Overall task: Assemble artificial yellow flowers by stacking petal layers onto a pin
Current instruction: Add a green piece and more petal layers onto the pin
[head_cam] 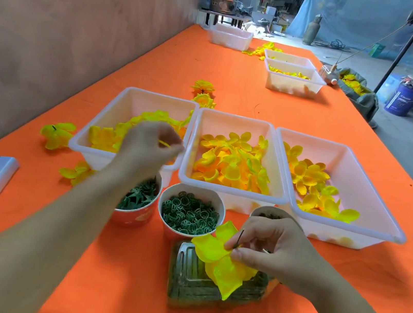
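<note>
Petal stacking on a thin dark pin [240, 236], over an orange-covered table [128, 265].
Right hand [274, 251] pinches the pin between thumb and forefinger; a translucent yellow fabric petal layer [220, 264] sits threaded on it, above a clear plastic tray [188, 283] whose green contents are hard to make out. Left hand [147, 144] hangs over the leftmost white plastic tub [154, 102], fingers curled round a yellow petal sliver [164, 143] (mostly hidden by the hand). Behind the right hand, a paper cup [259, 210] is largely covered.
</note>
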